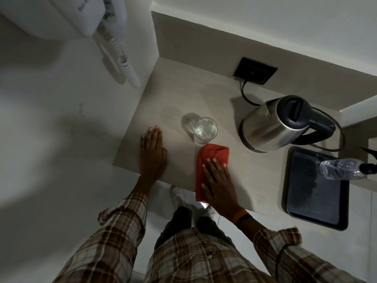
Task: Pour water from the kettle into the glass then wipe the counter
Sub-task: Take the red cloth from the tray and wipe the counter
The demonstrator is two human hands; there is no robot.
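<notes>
Head view, wiping stage. My right hand [219,181] lies flat, fingers spread, pressing a red cloth [210,167] onto the counter [183,94] near its front edge; the grip is an open-palm press, nothing clasped, which I judge suits sliding the cloth across the surface. The cloth's far end sits just beside the base of the glass [205,130], whether touching it I cannot tell, and its near end hangs slightly over the front edge. My left hand [152,152] rests open and flat near the counter's front-left corner, holding nothing, probably as a brace. The glass stands upright mid-counter and holds water, so pouring appears done. The steel kettle [273,124] sits on its base toward the right, corded to a dark wall socket [255,70] at the back edge. A dark tray [316,201] (carrying a clear plastic bottle [342,170]) occupies the front-right corner.
</notes>
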